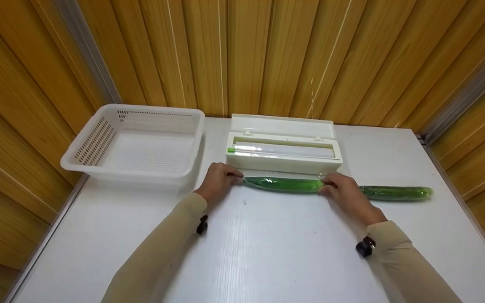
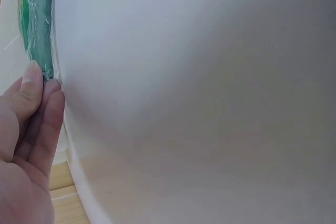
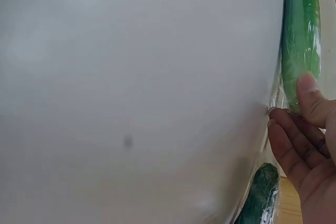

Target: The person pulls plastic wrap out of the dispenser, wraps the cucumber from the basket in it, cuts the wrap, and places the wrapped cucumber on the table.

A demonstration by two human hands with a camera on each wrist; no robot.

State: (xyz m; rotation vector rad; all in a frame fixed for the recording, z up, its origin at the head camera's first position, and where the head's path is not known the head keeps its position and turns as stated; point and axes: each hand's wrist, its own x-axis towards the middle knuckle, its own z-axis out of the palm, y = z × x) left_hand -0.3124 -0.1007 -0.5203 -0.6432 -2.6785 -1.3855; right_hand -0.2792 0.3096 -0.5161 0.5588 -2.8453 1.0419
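Note:
A green cucumber (image 1: 284, 185) in clear plastic film lies crosswise on the white table, in front of the film box. My left hand (image 1: 219, 181) pinches the wrap at its left end; the left wrist view shows thumb and fingers meeting at the gathered film below the cucumber (image 2: 39, 19). At the other end my right hand (image 1: 345, 193) pinches the film-covered tip, its thumb on the cucumber (image 3: 300, 35) in the right wrist view. A second wrapped cucumber (image 1: 398, 193) rests on the table just right of the right hand, untouched.
Behind the cucumber stands a white film box (image 1: 284, 165), its lid (image 1: 282, 124) raised at the back, with a film roll (image 1: 284, 149) and a green slider (image 1: 231, 150) showing. A white perforated basket (image 1: 133, 173) sits at the left. Wood-look panels (image 1: 246, 54) border the table (image 1: 267, 252).

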